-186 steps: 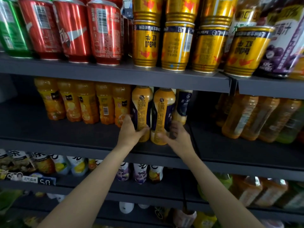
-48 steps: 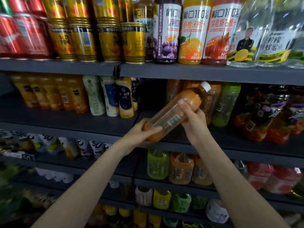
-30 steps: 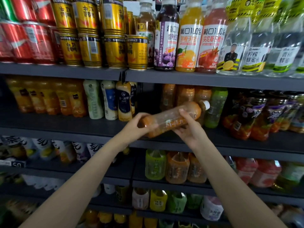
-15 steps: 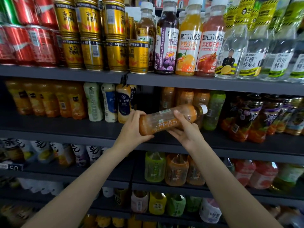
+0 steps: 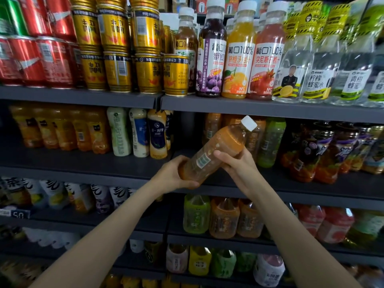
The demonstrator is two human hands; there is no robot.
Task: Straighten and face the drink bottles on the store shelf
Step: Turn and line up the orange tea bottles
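Note:
Both hands hold an orange drink bottle (image 5: 216,150) with a white cap in front of the middle shelf (image 5: 311,190). It is tilted, cap up and to the right, with a small barcode label facing me. My left hand (image 5: 172,173) cups its base. My right hand (image 5: 239,165) grips its middle from the right. Behind it stand more orange bottles (image 5: 212,127) and a green bottle (image 5: 270,142) on the same shelf.
Left of the gap stand white, blue and yellow bottles (image 5: 139,134) and orange bottles (image 5: 62,129). Dark fruit bottles (image 5: 311,154) fill the right. The top shelf holds gold cans (image 5: 145,73), red cans (image 5: 31,61) and juice bottles (image 5: 239,53). Lower shelves carry more bottles (image 5: 224,217).
The bottle has tipped from nearly level to a steeper slant, cap higher, and turned so the barcode label faces me. Both hands kept hold of it.

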